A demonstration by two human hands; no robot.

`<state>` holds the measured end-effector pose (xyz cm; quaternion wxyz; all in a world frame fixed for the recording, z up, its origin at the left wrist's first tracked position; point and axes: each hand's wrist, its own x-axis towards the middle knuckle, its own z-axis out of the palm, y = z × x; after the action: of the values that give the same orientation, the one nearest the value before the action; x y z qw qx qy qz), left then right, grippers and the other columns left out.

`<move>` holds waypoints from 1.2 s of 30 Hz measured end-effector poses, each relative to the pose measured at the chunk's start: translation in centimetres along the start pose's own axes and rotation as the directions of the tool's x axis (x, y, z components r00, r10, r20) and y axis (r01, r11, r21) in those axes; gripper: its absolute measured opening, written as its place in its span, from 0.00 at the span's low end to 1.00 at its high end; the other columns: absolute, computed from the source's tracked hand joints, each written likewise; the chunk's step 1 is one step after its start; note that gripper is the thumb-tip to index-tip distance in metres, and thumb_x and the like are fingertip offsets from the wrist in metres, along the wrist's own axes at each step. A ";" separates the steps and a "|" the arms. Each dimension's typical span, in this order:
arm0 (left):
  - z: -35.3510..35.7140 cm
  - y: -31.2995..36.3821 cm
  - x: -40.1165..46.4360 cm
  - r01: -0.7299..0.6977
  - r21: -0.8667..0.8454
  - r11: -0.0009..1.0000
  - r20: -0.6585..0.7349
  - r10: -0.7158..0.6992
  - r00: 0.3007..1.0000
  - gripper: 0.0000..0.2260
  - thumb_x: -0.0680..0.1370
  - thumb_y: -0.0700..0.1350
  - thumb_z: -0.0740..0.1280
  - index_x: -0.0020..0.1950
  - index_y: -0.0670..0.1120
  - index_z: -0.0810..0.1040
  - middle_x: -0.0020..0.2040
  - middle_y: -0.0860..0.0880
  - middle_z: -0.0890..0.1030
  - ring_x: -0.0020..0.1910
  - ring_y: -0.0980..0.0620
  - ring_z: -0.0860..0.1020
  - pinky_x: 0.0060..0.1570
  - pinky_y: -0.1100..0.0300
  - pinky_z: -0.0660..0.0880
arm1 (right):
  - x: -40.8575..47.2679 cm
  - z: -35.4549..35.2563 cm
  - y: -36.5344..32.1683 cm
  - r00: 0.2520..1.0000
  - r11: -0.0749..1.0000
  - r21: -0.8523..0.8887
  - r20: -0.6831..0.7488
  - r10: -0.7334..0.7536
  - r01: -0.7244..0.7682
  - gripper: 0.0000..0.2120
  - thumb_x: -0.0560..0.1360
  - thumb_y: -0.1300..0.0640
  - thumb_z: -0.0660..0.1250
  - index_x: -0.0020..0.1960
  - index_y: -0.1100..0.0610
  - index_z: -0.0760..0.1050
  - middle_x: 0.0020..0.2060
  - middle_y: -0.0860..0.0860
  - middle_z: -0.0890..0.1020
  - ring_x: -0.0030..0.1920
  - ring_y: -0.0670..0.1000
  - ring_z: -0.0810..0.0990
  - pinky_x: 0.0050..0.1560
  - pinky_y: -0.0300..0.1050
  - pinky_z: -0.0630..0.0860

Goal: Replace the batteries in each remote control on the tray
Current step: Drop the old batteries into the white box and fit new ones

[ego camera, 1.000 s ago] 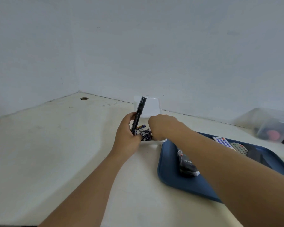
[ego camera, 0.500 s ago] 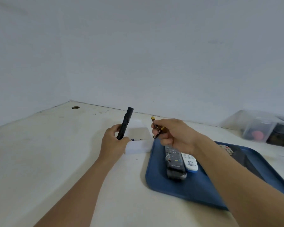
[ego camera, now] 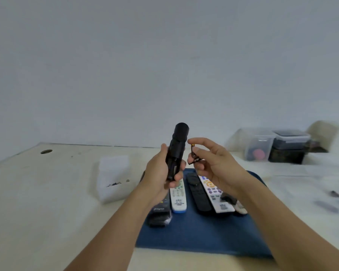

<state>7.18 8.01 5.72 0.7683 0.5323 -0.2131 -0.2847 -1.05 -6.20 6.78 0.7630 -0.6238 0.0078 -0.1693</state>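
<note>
My left hand (ego camera: 160, 173) grips a slim black remote (ego camera: 177, 151) upright above the blue tray (ego camera: 202, 237). Just to its right, my right hand (ego camera: 213, 165) pinches small dark batteries with gold ends (ego camera: 194, 156) between thumb and fingers. Several remotes lie side by side on the tray: a black one (ego camera: 159, 214) partly under my left wrist, a white one (ego camera: 177, 198), a long black one (ego camera: 200, 194), and a white one with coloured buttons (ego camera: 215, 194).
A translucent white box (ego camera: 114, 177) with loose batteries sits on the table left of the tray. Clear and dark plastic containers (ego camera: 276, 145) stand at the back right by the wall. Small blurred items (ego camera: 333, 200) lie on the table at the right.
Both hands came away from the battery box and now sit over the tray. My right hand brought batteries out of the box. The view swung right, showing more remotes.
</note>
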 end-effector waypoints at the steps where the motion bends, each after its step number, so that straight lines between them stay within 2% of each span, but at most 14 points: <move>1: 0.8 -0.4 0.6 0.018 -0.041 0.999 0.019 -0.017 1.000 0.25 0.86 0.57 0.49 0.68 0.40 0.74 0.34 0.45 0.75 0.23 0.53 0.66 0.18 0.65 0.59 | -0.3 -0.9 -0.1 0.998 0.999 -0.026 -0.053 -0.040 0.039 0.10 0.81 0.62 0.63 0.61 0.58 0.75 0.37 0.58 0.80 0.29 0.48 0.68 0.28 0.38 0.67; 5: 4.4 -2.0 2.1 0.062 -0.153 0.986 0.084 -0.050 0.995 0.21 0.85 0.51 0.52 0.70 0.39 0.72 0.36 0.44 0.76 0.27 0.52 0.68 0.19 0.64 0.61 | -1.4 -4.4 -0.2 0.945 0.979 -0.114 -0.264 -0.192 0.167 0.08 0.80 0.62 0.67 0.59 0.59 0.74 0.36 0.58 0.82 0.28 0.49 0.68 0.28 0.39 0.66; 7: 6.0 -2.9 2.4 0.094 -0.219 0.971 0.085 -0.077 0.993 0.18 0.85 0.46 0.54 0.68 0.38 0.73 0.39 0.42 0.79 0.30 0.51 0.70 0.23 0.63 0.64 | -1.8 -5.6 -0.2 0.918 0.962 -0.196 -0.311 -0.244 0.190 0.09 0.79 0.61 0.69 0.57 0.60 0.74 0.34 0.57 0.83 0.28 0.49 0.69 0.27 0.39 0.66; 10: 7.0 -4.0 2.4 0.147 -0.295 0.944 0.121 -0.116 0.986 0.16 0.85 0.43 0.55 0.68 0.38 0.74 0.46 0.40 0.82 0.37 0.50 0.74 0.33 0.59 0.70 | -2.2 -6.5 -0.4 0.919 0.955 -0.230 -0.303 -0.253 0.187 0.08 0.78 0.60 0.69 0.56 0.60 0.74 0.31 0.55 0.82 0.27 0.49 0.70 0.27 0.40 0.67; 13: 6.7 -4.6 2.2 0.147 -0.274 0.950 0.196 -0.095 0.976 0.16 0.86 0.40 0.54 0.70 0.43 0.74 0.57 0.40 0.83 0.46 0.48 0.82 0.41 0.55 0.77 | -2.2 -7.2 -0.4 0.933 0.946 -0.284 -0.275 -0.234 0.153 0.05 0.79 0.60 0.69 0.51 0.60 0.74 0.32 0.57 0.83 0.25 0.48 0.71 0.25 0.39 0.66; 15: 6.5 -4.9 2.0 0.119 -0.245 0.962 0.202 -0.070 0.977 0.16 0.86 0.39 0.53 0.70 0.45 0.75 0.63 0.39 0.82 0.52 0.45 0.83 0.45 0.53 0.79 | -2.1 -7.4 -0.3 0.936 0.917 -0.372 -0.248 -0.248 0.144 0.04 0.78 0.61 0.70 0.47 0.60 0.75 0.31 0.57 0.83 0.24 0.48 0.73 0.25 0.38 0.67; 18: 6.0 -5.2 1.6 0.078 -0.183 0.980 0.193 -0.042 0.980 0.17 0.87 0.40 0.52 0.70 0.46 0.76 0.64 0.38 0.81 0.61 0.40 0.81 0.46 0.52 0.79 | -2.4 -7.2 -0.2 0.947 0.879 -0.449 -0.183 -0.264 0.159 0.05 0.74 0.64 0.73 0.46 0.66 0.79 0.29 0.56 0.82 0.24 0.45 0.77 0.26 0.33 0.69; 20: 5.7 -5.3 1.5 0.070 -0.164 0.984 0.192 -0.038 0.981 0.17 0.86 0.40 0.53 0.69 0.46 0.76 0.64 0.39 0.81 0.59 0.41 0.81 0.46 0.53 0.79 | -2.7 -6.9 -0.3 0.952 0.854 -0.489 -0.132 -0.276 0.179 0.06 0.72 0.65 0.75 0.45 0.69 0.81 0.29 0.58 0.82 0.23 0.41 0.75 0.27 0.30 0.68; 23: 5.7 -5.3 1.5 0.065 -0.158 0.985 0.200 -0.033 0.979 0.17 0.86 0.39 0.53 0.69 0.46 0.78 0.64 0.40 0.81 0.53 0.47 0.81 0.45 0.55 0.78 | -2.7 -6.5 -0.2 0.943 0.778 -0.593 -0.094 -0.320 0.205 0.05 0.72 0.63 0.76 0.46 0.64 0.84 0.30 0.59 0.82 0.22 0.40 0.71 0.27 0.30 0.67; 27: 5.8 -5.4 1.8 0.051 -0.185 0.981 0.200 -0.013 0.980 0.18 0.86 0.39 0.52 0.69 0.46 0.78 0.62 0.40 0.82 0.51 0.49 0.82 0.47 0.55 0.79 | -2.4 -6.2 0.5 0.915 0.749 -0.629 -0.145 -0.376 0.208 0.04 0.73 0.64 0.75 0.48 0.61 0.83 0.29 0.52 0.81 0.23 0.40 0.71 0.28 0.32 0.68; 29: 5.9 -5.4 1.8 0.057 -0.199 0.978 0.194 -0.017 0.981 0.18 0.87 0.39 0.51 0.69 0.45 0.77 0.62 0.40 0.82 0.50 0.50 0.82 0.45 0.56 0.80 | -2.5 -5.9 0.7 0.907 0.739 -0.643 -0.160 -0.389 0.204 0.04 0.72 0.63 0.76 0.47 0.59 0.83 0.32 0.56 0.82 0.24 0.41 0.72 0.28 0.34 0.70; 31: 5.9 -5.5 1.7 0.068 -0.198 0.978 0.191 -0.029 0.981 0.18 0.87 0.39 0.50 0.69 0.46 0.77 0.63 0.40 0.82 0.50 0.50 0.82 0.43 0.57 0.80 | -2.4 -5.6 1.1 0.901 0.723 -0.663 -0.170 -0.400 0.196 0.06 0.72 0.62 0.76 0.48 0.58 0.82 0.35 0.55 0.84 0.26 0.41 0.74 0.29 0.36 0.73; 33: 6.1 -5.7 1.6 0.064 -0.187 0.980 0.179 -0.029 0.983 0.18 0.87 0.40 0.50 0.68 0.47 0.78 0.63 0.40 0.82 0.52 0.49 0.82 0.44 0.57 0.80 | -2.3 -5.2 1.7 0.897 0.684 -0.705 -0.163 -0.412 0.186 0.07 0.72 0.61 0.76 0.49 0.56 0.81 0.36 0.50 0.85 0.30 0.41 0.78 0.33 0.36 0.76; 36: 6.4 -5.9 1.4 0.045 -0.181 0.982 0.144 -0.019 0.989 0.18 0.87 0.41 0.50 0.67 0.46 0.78 0.62 0.39 0.82 0.56 0.48 0.82 0.51 0.53 0.80 | -2.1 -5.0 2.3 0.881 0.619 -0.760 -0.142 -0.452 0.196 0.06 0.72 0.60 0.76 0.47 0.53 0.82 0.38 0.46 0.85 0.38 0.43 0.82 0.42 0.35 0.78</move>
<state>3.00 1.02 2.41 0.7924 0.4409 -0.2315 -0.3524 -3.61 -9.99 3.10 0.3960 -0.8283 0.0834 -0.3875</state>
